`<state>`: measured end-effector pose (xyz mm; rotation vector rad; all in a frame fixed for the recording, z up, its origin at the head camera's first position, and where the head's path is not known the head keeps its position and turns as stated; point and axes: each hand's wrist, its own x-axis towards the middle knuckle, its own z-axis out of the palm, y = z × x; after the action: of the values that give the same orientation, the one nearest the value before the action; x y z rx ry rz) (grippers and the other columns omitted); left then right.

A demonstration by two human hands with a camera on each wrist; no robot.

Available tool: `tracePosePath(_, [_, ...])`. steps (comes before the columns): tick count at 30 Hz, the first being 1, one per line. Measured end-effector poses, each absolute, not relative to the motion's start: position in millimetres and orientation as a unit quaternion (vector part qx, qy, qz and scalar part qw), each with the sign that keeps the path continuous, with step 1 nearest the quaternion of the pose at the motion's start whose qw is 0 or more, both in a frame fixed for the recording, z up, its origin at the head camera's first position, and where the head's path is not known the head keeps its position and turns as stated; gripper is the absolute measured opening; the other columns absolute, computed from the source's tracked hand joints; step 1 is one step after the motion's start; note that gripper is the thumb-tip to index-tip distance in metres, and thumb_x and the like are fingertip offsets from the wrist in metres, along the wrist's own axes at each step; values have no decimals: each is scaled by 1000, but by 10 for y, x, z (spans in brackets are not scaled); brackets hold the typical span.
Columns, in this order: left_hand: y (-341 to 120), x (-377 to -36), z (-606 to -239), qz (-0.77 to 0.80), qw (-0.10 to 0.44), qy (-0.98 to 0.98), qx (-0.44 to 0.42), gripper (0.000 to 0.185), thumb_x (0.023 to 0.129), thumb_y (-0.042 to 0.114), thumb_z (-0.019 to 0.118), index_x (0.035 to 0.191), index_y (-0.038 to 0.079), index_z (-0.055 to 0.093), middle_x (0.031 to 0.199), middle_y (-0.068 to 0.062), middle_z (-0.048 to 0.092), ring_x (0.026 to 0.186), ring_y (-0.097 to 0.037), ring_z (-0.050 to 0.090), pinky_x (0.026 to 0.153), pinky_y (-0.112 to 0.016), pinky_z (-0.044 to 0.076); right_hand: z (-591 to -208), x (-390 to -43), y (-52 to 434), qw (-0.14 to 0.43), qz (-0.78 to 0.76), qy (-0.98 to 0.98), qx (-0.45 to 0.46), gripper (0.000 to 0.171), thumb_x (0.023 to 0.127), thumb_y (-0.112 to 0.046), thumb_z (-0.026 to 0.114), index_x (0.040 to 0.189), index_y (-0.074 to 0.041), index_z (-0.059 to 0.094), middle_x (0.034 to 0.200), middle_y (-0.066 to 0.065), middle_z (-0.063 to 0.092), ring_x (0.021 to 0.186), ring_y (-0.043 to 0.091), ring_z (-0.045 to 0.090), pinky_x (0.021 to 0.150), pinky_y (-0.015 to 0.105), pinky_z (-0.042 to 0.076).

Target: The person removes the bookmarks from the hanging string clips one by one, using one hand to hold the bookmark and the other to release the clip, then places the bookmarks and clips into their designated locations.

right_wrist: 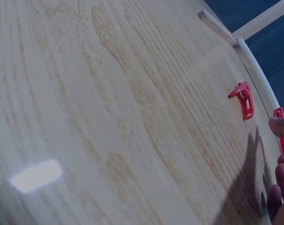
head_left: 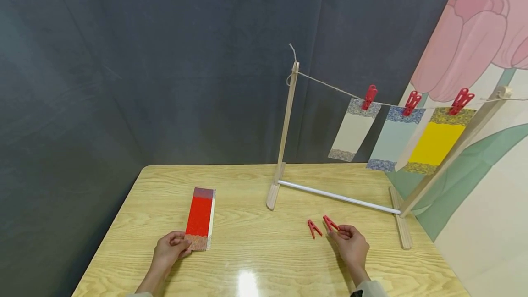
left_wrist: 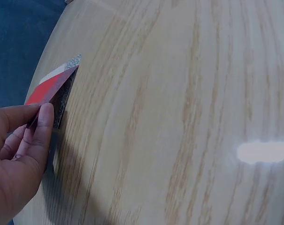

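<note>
A red card (head_left: 200,218) with patterned ends lies on the wooden table (head_left: 255,260) at the left. My left hand (head_left: 181,243) pinches its near end, thumb on top, and in the left wrist view the red card (left_wrist: 48,89) is tipped up off the wood by my left hand (left_wrist: 34,122). Two red clothespins lie right of centre. My right hand (head_left: 342,231) pinches the near end of the right clothespin (head_left: 331,223). The other clothespin (head_left: 314,228) lies free just to its left. In the right wrist view the free clothespin (right_wrist: 245,98) lies apart from the held clothespin (right_wrist: 283,143).
A wooden drying rack (head_left: 284,150) with a white base rod (head_left: 338,197) stands at the back right. Its twine (head_left: 330,87) carries a white card (head_left: 354,129), a pale blue card (head_left: 393,139) and a yellow card (head_left: 437,141), each under a red peg. A dark curtain hangs behind.
</note>
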<state>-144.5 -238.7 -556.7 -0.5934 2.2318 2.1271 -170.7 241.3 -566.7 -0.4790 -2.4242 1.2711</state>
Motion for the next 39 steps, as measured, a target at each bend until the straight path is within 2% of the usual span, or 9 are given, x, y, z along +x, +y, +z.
tracePosePath(7, [-2417, -1443, -5597, 614, -2, 769, -181, 27, 83, -12, 66, 108, -16, 56, 77, -10, 59, 67, -18, 63, 60, -29, 57, -5724, -1724, 2417, 186, 440, -860, -177, 33, 70, -13, 88, 90, 5, 68, 77, 9, 68, 67, 15, 61, 55, 16, 46])
tracePosePath(16, [-2406, -1440, -5595, 570, -20, 802, -178, 23, 80, -11, 69, 101, -16, 60, 71, -8, 59, 60, -16, 62, 55, -27, 56, -5754, -1728, 2412, 176, 438, -865, -172, 34, 70, -13, 87, 91, 5, 67, 78, 10, 67, 68, 17, 61, 55, 18, 46])
tracePosePath(23, [-2402, -1427, -5564, 553, -19, 813, -180, 22, 81, -9, 70, 100, -15, 61, 72, -8, 61, 63, -17, 64, 56, -27, 56, -5747, -1704, 2426, 153, 425, -876, -171, 36, 72, -15, 86, 94, 6, 66, 81, 12, 66, 68, 19, 61, 56, 24, 47])
tracePosePath(31, [-2395, -1419, -5574, 537, -32, 823, -183, 24, 79, -8, 72, 99, -16, 62, 71, -8, 61, 60, -17, 65, 55, -26, 56, -5750, -1704, 2440, 141, 410, -886, -163, 36, 73, -15, 84, 93, 8, 65, 82, 15, 66, 71, 27, 62, 61, 37, 51])
tracePosePath(39, [-2394, -1408, -5565, 519, -46, 833, -185, 23, 78, -6, 74, 95, -14, 62, 69, -6, 60, 57, -17, 64, 51, -26, 55, -5733, -1697, 2434, 137, 401, -891, -164, 35, 72, -16, 84, 91, 6, 65, 80, 13, 63, 72, 27, 59, 63, 38, 47])
